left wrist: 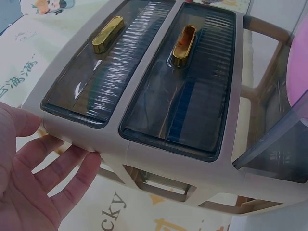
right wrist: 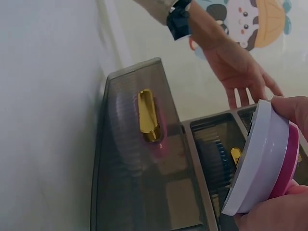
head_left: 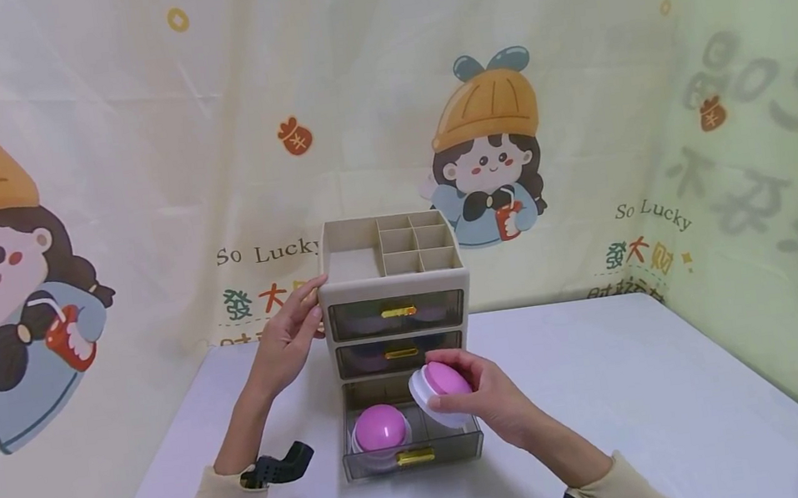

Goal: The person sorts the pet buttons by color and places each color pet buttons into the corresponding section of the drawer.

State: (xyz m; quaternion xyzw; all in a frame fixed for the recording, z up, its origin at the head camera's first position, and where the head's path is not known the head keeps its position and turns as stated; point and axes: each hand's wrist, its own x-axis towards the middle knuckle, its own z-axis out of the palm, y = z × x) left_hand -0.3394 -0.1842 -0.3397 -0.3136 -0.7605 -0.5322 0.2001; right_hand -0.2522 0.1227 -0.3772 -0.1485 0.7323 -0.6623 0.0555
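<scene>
A beige desktop drawer organizer (head_left: pixel 394 285) stands on the table, its bottom drawer (head_left: pixel 441 450) pulled out. My left hand (head_left: pixel 287 337) touches the organizer's left side near the top, fingers nearly straight, as the left wrist view also shows. Above the right part of that drawer, my right hand (head_left: pixel 490 397) grips a round pink-and-white object (head_left: pixel 448 379) by its rim, tilted. In the right wrist view its white base (right wrist: pixel 257 159) faces left. Another pink dome-topped object (head_left: pixel 380 428) sits in the drawer's left part. The exact kind of these round objects cannot be told.
Two upper drawers with dark clear fronts and gold handles (head_left: pixel 398 312) are closed. Open compartments (head_left: pixel 417 248) form the organizer's top. A white table (head_left: pixel 584 393) spreads around it, with a printed cloth (head_left: pixel 361 77) hanging behind.
</scene>
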